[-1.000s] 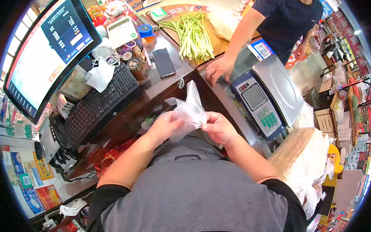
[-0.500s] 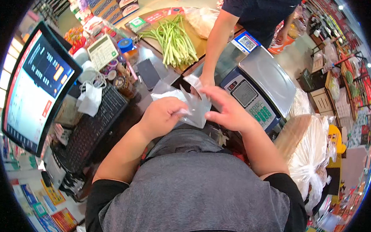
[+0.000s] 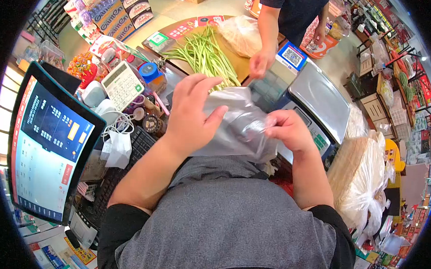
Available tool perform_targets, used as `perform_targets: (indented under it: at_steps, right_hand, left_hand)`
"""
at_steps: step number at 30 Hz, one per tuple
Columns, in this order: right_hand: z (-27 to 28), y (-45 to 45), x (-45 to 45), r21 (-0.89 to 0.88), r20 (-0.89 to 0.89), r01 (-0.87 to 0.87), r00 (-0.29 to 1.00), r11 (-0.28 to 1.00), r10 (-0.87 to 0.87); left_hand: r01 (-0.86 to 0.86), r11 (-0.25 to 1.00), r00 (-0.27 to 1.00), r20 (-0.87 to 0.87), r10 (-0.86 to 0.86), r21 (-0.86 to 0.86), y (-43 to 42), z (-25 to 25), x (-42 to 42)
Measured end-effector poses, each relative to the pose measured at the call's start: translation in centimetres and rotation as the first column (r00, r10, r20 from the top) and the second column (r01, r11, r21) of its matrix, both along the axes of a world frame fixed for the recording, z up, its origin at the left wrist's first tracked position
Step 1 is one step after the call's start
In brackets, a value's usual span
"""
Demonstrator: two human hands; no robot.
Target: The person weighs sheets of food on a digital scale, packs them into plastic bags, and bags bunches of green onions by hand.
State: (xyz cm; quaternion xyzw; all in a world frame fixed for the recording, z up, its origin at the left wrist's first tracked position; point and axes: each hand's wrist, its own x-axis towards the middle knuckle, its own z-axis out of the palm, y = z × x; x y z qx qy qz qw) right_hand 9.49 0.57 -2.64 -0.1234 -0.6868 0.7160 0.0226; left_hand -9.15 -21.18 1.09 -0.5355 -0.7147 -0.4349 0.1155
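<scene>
A translucent plastic bag (image 3: 242,117) hangs in front of my body, partly spread out. My right hand (image 3: 292,131) pinches its right edge between thumb and fingers. At the bag's left side is my left hand (image 3: 192,112), fingers stretched and thumb apart, gripping nothing; whether it touches the film I cannot tell. Just beyond the bag lies a bunch of long green stalks (image 3: 206,53) on the counter. Another person's hand (image 3: 261,63) hovers above the counter between the stalks and the scale.
A weighing scale (image 3: 319,98) stands to the right, beside a QR-code sign (image 3: 292,56). Large bagged goods (image 3: 356,172) sit at the near right. On the left are a monitor (image 3: 49,147), a keyboard (image 3: 110,192), a calculator (image 3: 122,86) and a blue-lidded jar (image 3: 151,75). A filled bag (image 3: 240,36) lies behind the stalks.
The plastic bag has been spread wider. My left hand has risen and opened; my right hand has moved right and closed on the bag's edge. The other person's hand has drawn back.
</scene>
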Motion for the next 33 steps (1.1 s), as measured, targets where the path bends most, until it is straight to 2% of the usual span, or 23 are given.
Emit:
perform_targets:
  at_steps: [1, 2, 4, 5, 7, 8, 11, 12, 15, 16, 19, 22, 23, 25, 26, 29, 30, 31, 32, 33]
  right_hand:
    - [-0.1, 0.8, -0.3, -0.128, -0.045, 0.083, 0.995, 0.988, -0.089]
    - [-1.0, 1.7, -0.9, -0.201, -0.03, 0.163, 0.985, 0.966, -0.172]
    - [-1.2, 1.8, -3.1, -0.359, -0.01, 0.281, 0.953, 0.89, -0.304]
    - [-1.1, 1.6, -4.5, -0.318, 0.068, 0.318, 0.947, 0.893, -0.313]
    - [-1.5, 0.9, -7.3, -0.35, 0.159, 0.242, 0.967, 0.905, -0.198]
    - [-2.1, 1.2, -8.4, -0.401, 0.079, 0.106, 0.994, 0.91, -0.081]
    - [-2.8, 1.7, -11.1, -0.367, -0.003, -0.035, 0.999, 0.929, 0.037]
    - [-2.2, 1.5, -11.6, -0.412, -0.012, -0.027, 1.0, 0.911, 0.024]
    - [0.9, 0.2, -12.3, -0.503, 0.193, 0.083, 0.981, 0.86, 0.018]
    - [1.0, -0.4, -12.4, -0.477, 0.169, 0.089, 0.986, 0.874, -0.008]
    - [-0.6, -0.9, -12.2, -0.285, 0.03, -0.022, 0.999, 0.958, 0.032]
    - [-0.9, -2.1, -11.6, -0.327, 0.062, -0.093, 0.991, 0.941, 0.119]
    - [-0.8, -2.2, -11.6, -0.325, 0.083, -0.134, 0.982, 0.936, 0.169]
    - [-0.8, -2.1, -11.7, -0.241, 0.042, -0.178, 0.98, 0.954, 0.194]
    - [-0.9, -1.9, -11.7, -0.2, 0.021, -0.196, 0.979, 0.96, 0.204]
    - [-1.0, 0.0, -11.6, 0.026, -0.125, -0.189, 0.974, 0.982, 0.191]
    - [0.6, 0.8, -11.0, 0.096, -0.024, -0.183, 0.982, 0.978, 0.186]
    - [0.0, 1.8, -10.9, 0.332, -0.105, -0.076, 0.988, 0.94, 0.117]
    - [-1.5, 3.8, -10.8, 0.629, -0.214, 0.077, 0.974, 0.774, 0.077]
    - [-0.9, 5.3, -10.2, 0.795, -0.158, 0.139, 0.987, 0.591, -0.021]
  left_hand:
    - [-0.063, 0.997, 0.997, 0.046, 0.061, 0.036, -0.3, 0.0, -0.3]
    - [-0.044, 0.999, 0.984, 0.174, 0.039, 0.025, -0.7, 0.2, -0.2]
    - [0.164, 0.985, 0.854, 0.509, -0.113, -0.055, -1.4, -0.9, 0.0]
    - [0.27, 0.961, 0.735, 0.657, -0.165, -0.061, -1.4, -1.6, 0.0]
    - [0.344, 0.937, 0.308, 0.935, -0.174, 0.061, -0.2, -3.0, 0.8]
    - [0.353, 0.926, 0.276, 0.931, -0.239, 0.133, 0.3, -3.2, 0.9]
    - [0.256, 0.923, 0.11, 0.939, -0.325, 0.289, 1.3, -4.2, 0.5]
    - [0.246, 0.947, 0.171, 0.953, -0.25, 0.205, 1.3, -3.5, 0.2]
    - [0.15, 0.969, 0.269, 0.935, -0.233, 0.199, 1.6, -3.5, -0.1]
    - [0.112, 0.966, 0.237, 0.938, -0.253, 0.233, 1.8, -3.8, 0.0]
    - [0.094, 0.965, 0.212, 0.942, -0.259, 0.245, 2.4, -4.3, 0.4]
    - [0.185, 0.982, 0.365, 0.925, -0.105, 0.038, 2.7, -4.5, 1.0]
    - [0.147, 0.988, 0.367, 0.925, -0.095, 0.043, 2.5, -4.5, 1.1]
    - [0.07, 0.996, 0.373, 0.925, -0.07, 0.047, 2.1, -4.5, 1.4]
    - [0.084, 0.991, 0.339, 0.932, -0.127, 0.105, 1.8, -4.4, 1.2]
    - [0.013, 0.947, 0.156, 0.935, -0.318, 0.32, 0.7, -5.8, -0.1]
    - [-0.081, 0.889, 0.042, 0.893, -0.449, 0.451, 0.9, -4.4, 0.2]
    - [-0.067, 0.801, -0.036, 0.801, -0.598, 0.595, 0.7, -3.9, -0.2]
    - [-0.073, 0.69, -0.121, 0.681, -0.722, 0.72, 0.2, -3.7, -0.9]
    - [-0.097, 0.561, -0.207, 0.535, -0.819, 0.822, -0.4, -3.6, -1.6]
